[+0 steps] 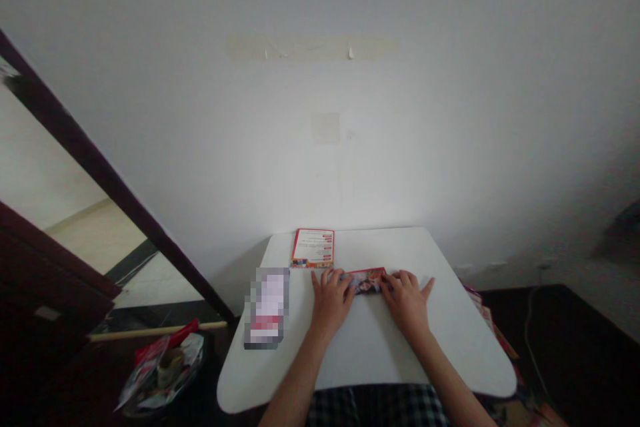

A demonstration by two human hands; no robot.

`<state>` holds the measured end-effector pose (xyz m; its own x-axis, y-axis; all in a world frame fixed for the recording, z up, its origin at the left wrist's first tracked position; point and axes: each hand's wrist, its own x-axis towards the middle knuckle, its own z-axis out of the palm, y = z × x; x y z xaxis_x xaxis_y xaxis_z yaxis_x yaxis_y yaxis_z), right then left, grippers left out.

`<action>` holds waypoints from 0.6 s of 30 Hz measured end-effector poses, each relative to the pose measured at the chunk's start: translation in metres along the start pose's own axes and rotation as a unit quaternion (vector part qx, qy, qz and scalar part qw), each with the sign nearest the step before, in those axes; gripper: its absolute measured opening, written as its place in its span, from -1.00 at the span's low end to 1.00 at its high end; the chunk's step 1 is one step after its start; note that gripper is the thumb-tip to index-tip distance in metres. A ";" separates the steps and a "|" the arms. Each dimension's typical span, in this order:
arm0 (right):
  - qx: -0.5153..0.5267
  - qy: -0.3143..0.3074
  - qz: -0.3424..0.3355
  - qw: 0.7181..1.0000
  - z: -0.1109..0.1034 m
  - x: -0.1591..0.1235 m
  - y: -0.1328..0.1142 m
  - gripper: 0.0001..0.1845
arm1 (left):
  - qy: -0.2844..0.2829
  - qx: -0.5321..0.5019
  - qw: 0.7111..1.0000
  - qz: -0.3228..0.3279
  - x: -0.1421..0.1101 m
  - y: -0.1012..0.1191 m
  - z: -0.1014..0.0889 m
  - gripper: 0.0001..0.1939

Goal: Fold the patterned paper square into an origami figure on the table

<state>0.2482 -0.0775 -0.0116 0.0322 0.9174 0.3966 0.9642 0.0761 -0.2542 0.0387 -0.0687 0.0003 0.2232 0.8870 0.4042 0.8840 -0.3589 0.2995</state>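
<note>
A small printed leaflet [369, 281] lies across the middle of the white table, wide and short in shape, with a colourful picture and a red upper edge. My left hand [332, 295] grips its left end, little finger sticking out to the side. At the opposite end, my right hand [407, 297] holds the leaflet with thumb and fingers, its little finger also spread away. The fingertips hide both ends. Behind my left hand rests a flat sheet [313, 246] with a red border, printed text and a picture strip along its bottom.
A blurred-out, phone-like object [267, 310] lies at the left of the white table [370, 347]. The table's back edge meets a white wall [400, 133]. A lined waste bin [167, 373] stands on the floor at left, near a dark door frame [120, 187].
</note>
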 end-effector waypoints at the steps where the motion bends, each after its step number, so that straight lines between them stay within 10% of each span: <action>1: -0.001 0.000 0.000 1.000 0.000 0.000 0.000 -0.63 | -0.001 0.000 1.000 0.000 0.000 0.000 0.000 -0.70; 18: -0.024 -0.003 -0.029 0.999 -0.003 -0.001 -0.005 -0.65 | 0.000 0.006 1.000 -0.008 0.003 -0.001 0.006 -0.71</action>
<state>0.2436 -0.0794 -0.0082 -0.0253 0.9146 0.4036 0.9757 0.1105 -0.1892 0.0415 -0.0638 -0.0038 0.2084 0.8925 0.4000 0.8926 -0.3407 0.2954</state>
